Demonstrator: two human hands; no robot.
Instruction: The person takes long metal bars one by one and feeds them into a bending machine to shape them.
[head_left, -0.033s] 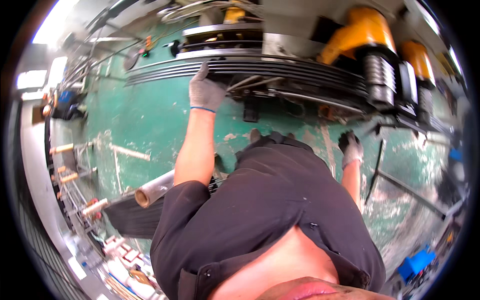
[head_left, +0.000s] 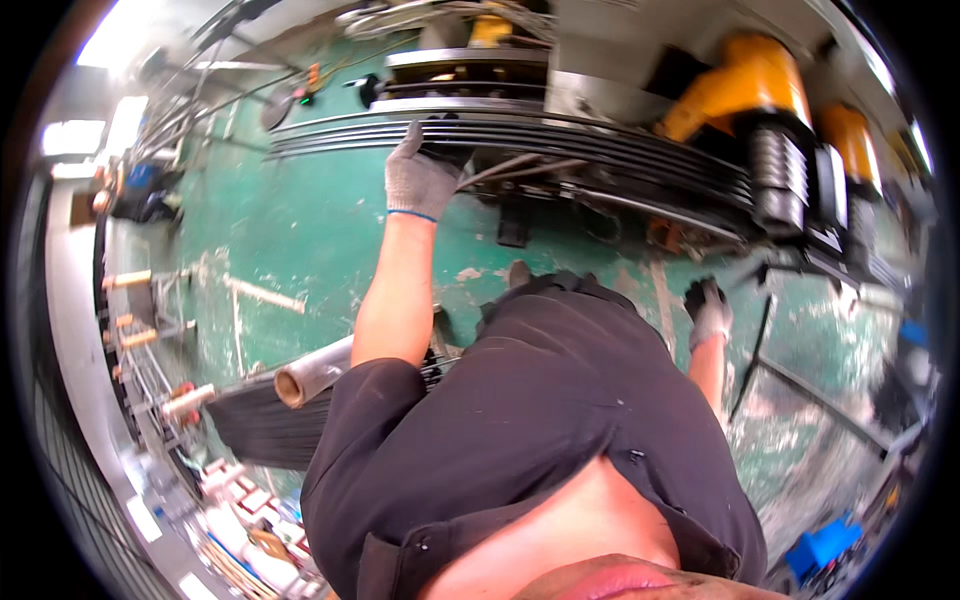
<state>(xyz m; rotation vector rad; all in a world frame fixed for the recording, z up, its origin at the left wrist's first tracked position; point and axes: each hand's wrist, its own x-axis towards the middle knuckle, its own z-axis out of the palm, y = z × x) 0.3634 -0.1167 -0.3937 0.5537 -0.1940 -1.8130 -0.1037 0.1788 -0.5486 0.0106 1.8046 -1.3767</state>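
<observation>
My left hand (head_left: pixel 422 182), in a pale grey glove with a blue cuff edge, is closed at a bundle of long thin black rods (head_left: pixel 330 135). Its thumb points up over the rods' near side, while the other fingers are hidden behind them. The rods run from the left, over the green floor, to the machine at the right. My right hand (head_left: pixel 709 312), gloved in grey with a dark palm side, hangs low beside my body. Its fingers look loosely apart with nothing visible in them, near a dark metal stand (head_left: pixel 765 350).
Yellow machine units (head_left: pixel 765 80) with ribbed metal cylinders (head_left: pixel 778 185) stand at the right. A film roll (head_left: pixel 312 372) lies by dark bars (head_left: pixel 265 425) at left. A blue bin (head_left: pixel 825 545) sits lower right. A rack (head_left: pixel 150 335) with rollers stands far left.
The whole view has shifted slightly, with the scene sitting a little lower and further right. Both hands keep about the same pose, the left still on the rods.
</observation>
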